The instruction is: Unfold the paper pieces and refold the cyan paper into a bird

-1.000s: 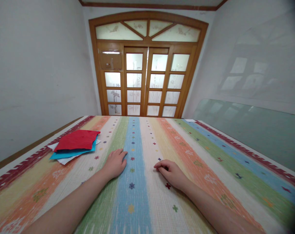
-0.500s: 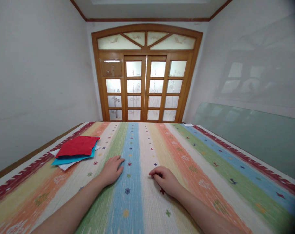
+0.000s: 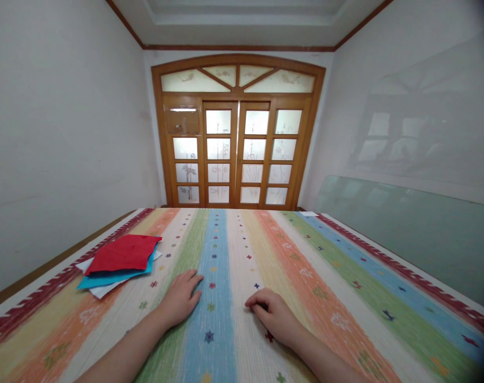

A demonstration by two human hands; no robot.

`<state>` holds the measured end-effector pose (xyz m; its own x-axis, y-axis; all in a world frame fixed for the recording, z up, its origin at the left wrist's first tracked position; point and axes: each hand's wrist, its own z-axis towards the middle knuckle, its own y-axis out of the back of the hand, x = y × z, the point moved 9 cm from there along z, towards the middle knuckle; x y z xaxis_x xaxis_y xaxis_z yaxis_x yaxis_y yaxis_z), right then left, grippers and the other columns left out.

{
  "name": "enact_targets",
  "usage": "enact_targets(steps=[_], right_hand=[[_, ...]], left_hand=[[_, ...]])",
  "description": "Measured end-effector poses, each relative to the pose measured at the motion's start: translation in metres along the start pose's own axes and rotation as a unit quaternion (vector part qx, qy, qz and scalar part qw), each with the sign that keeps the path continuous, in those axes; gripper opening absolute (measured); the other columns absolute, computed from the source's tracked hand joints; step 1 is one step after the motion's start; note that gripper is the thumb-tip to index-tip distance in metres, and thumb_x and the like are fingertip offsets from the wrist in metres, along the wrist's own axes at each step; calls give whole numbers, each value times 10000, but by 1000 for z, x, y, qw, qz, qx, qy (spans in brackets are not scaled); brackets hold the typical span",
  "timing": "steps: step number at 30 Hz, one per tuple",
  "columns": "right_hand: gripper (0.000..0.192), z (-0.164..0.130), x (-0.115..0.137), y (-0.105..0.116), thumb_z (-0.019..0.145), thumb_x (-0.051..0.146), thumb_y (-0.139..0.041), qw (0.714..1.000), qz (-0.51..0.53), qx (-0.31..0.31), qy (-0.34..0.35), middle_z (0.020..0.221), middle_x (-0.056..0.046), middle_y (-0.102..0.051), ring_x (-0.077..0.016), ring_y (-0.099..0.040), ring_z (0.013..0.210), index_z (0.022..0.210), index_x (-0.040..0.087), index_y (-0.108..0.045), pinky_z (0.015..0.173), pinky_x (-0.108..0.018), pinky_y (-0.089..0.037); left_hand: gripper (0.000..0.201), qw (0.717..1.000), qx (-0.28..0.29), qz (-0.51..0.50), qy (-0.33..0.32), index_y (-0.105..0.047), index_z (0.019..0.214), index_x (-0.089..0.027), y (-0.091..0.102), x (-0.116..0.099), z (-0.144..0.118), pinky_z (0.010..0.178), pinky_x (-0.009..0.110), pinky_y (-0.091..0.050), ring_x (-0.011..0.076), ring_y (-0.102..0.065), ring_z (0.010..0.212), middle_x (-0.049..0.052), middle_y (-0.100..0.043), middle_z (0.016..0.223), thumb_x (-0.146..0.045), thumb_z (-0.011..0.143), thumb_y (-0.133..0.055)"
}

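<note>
My left hand [image 3: 181,297] lies palm down on the striped tablecloth [image 3: 215,351], on its green and blue bands. Its fingers are loosely stretched and nothing is in them. To the right, my right hand [image 3: 274,314] rests on its side on the white and yellow bands. Its fingers are curled in, with the thumb against the forefinger, and no object shows in it. A stack of sheets lies beyond my left hand, apart from it: a red sheet [image 3: 125,253] on top, a blue sheet [image 3: 144,270] below, and white sheets [image 3: 101,291] at the bottom.
A small white piece [image 3: 309,214] lies at the table's far right edge. Wooden doors with glass panes [image 3: 237,154] stand past the far end. Along the right side is a pale green glassy panel [image 3: 385,213]; a white wall [image 3: 66,133] rises on the left.
The view has tilted up slightly, so the table, sheets and both hands appear lower. Neither hand has visibly moved on the cloth, and the sheets lie as before.
</note>
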<state>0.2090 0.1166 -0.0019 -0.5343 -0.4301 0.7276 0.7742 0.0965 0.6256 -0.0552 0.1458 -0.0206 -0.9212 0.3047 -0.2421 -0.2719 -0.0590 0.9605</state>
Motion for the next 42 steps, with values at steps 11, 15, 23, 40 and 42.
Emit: enact_targets(steps=[11,15,23,40,42], right_hand=[[260,-1,3,1,843,118,-551,1000,-7,7,3,924,-56,-722,-207,-657,925,907,235,-775,873,-336,-477],[249,-2,3,2,862,144,-552,1000,-10,9,0,944,-60,-716,-214,-654,932,935,240,-770,871,-344,-479],[247,-2,1,1,865,155,-546,1000,-7,8,5,933,-62,-718,-216,-655,929,921,244,-769,873,-350,-478],[234,1,-1,-2,872,212,-535,1000,-13,19,9,958,-72,-723,-238,-658,947,930,237,-760,885,-383,-479],[236,1,0,-2,873,208,-532,1000,-13,22,12,952,-73,-725,-239,-660,945,931,235,-760,884,-384,-481]], left_hand=[[511,1000,1,-6,2,-552,1417,-230,-4,3,1,1205,483,-235,286,-376,1439,102,-451,1539,-412,953,-441],[515,1000,4,-3,4,-541,1426,-233,-5,4,1,1209,492,-226,282,-365,1446,98,-439,1547,-410,955,-432],[520,1000,7,-6,6,-543,1424,-232,-3,2,0,1207,493,-232,284,-364,1448,102,-439,1547,-406,945,-442],[490,999,-8,40,5,-524,1423,-239,9,-18,-2,1177,502,-252,293,-410,1401,117,-469,1515,-371,970,-393],[496,999,4,49,6,-512,1429,-226,8,-22,-3,1163,511,-271,307,-410,1399,132,-464,1514,-363,972,-378]])
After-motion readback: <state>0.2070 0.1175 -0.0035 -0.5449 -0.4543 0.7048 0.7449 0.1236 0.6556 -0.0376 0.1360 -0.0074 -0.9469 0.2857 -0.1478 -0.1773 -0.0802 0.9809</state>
